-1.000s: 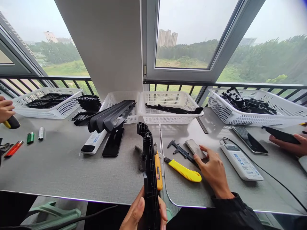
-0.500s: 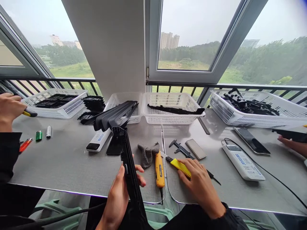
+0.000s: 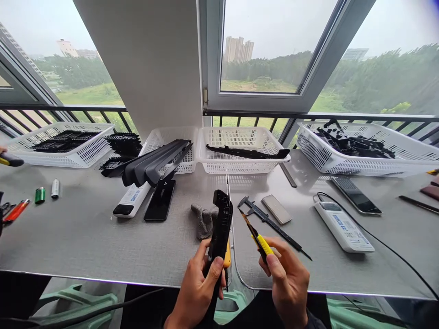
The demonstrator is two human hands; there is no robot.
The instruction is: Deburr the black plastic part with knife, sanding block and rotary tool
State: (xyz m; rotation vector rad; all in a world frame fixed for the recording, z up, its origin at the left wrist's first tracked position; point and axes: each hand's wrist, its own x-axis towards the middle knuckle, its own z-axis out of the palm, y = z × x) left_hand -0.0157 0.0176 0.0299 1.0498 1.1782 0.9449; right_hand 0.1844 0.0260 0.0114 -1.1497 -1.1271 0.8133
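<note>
My left hand (image 3: 200,283) is closed around a long black plastic trim piece (image 3: 221,224), its ribbed inner side toward me and its upper end standing above the table edge. In my right hand (image 3: 288,278) is a yellow utility knife (image 3: 264,244), its blade pointing up and left, a short gap away from the trim piece. Behind the trim piece lie a grey glove-like cloth (image 3: 202,219) and a yellow-orange tool (image 3: 227,256), mostly hidden. A caliper (image 3: 274,226) rests just beyond the knife.
Black curved trim pieces (image 3: 151,164) lean on a white basket (image 3: 168,132). Another basket (image 3: 243,169) holds one long black part (image 3: 247,152). Phones, a white device (image 3: 343,228) with a cable, and batteries lie about. At far left, part of another person's hand (image 3: 2,151) shows.
My right hand has lifted the yellow knife off the table and turned its blade upward. My left hand has brought the trim piece rightward and more upright. The view has shifted slightly.
</note>
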